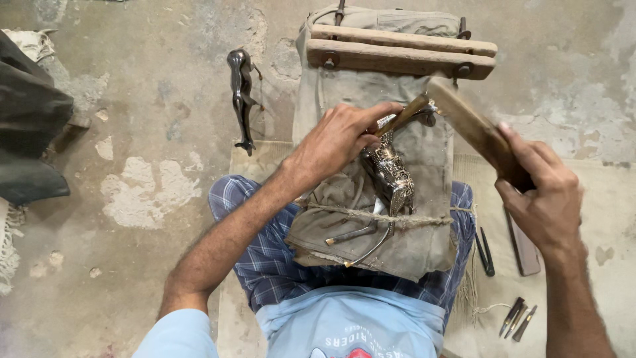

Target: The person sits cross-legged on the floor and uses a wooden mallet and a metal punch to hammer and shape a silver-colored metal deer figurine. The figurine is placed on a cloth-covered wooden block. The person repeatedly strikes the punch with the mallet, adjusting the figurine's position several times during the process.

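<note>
Head view: person is sitting on the floor with a cloth-wrapped work block (397, 252) across the lap; a metal animal figurine (389, 176) is lying on it, tied down by a cord (424, 220), thin legs sticking out toward the body; left hand (341, 139) is pinching a wooden-handled chisel (401, 118) between thumb and curled fingers, tip resting on the figurine's upper end; right hand (543, 192) is wrapping its fingers tight round a wooden mallet (474, 129), head raised just beside the chisel's butt; the figurine's flank is already showing dense engraved pattern, so chasing looks well underway; the upper end is probably still unfinished, blur makes it hard to tell; a second, plain dark figurine (242, 96) is lying untouched on the concrete floor (146, 252); spare punches (517, 318) are lying on the mat (609, 232) at the right.
</note>
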